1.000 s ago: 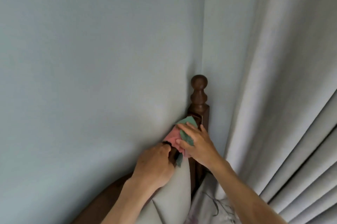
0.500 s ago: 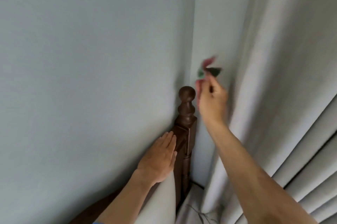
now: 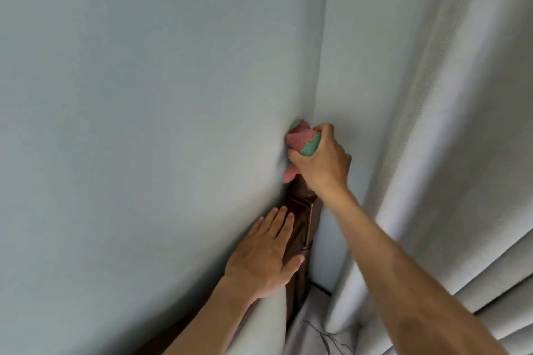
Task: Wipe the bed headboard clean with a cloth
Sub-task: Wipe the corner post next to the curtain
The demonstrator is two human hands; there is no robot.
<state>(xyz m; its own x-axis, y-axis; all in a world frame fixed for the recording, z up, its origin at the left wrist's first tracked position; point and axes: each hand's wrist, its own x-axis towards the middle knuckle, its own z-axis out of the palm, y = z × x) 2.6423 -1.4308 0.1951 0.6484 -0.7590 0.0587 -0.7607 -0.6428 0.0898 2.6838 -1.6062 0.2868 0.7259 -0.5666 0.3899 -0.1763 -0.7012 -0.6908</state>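
The dark wooden headboard post [image 3: 302, 219] stands in the room corner against the blue-grey wall. My right hand [image 3: 321, 162] is closed around a pink and green cloth [image 3: 302, 138] and presses it over the post's round top knob, which is hidden under cloth and hand. My left hand [image 3: 265, 256] lies flat with fingers together on the post's square block and the headboard's top edge, holding nothing. A strip of the headboard rail [image 3: 161, 340] shows at the lower left.
A pale upholstered panel or pillow [image 3: 259, 325] sits below my left hand. Light grey curtains [image 3: 432, 152] hang close on the right. Patterned bedding [image 3: 320, 334] lies at the bottom between post and curtain. The wall [image 3: 144, 95] fills the left.
My right hand lifted the cloth off the headboard edge, raised it into the air, then brought it down over the post's knob. My left hand let go of the cloth and flattened on the post.
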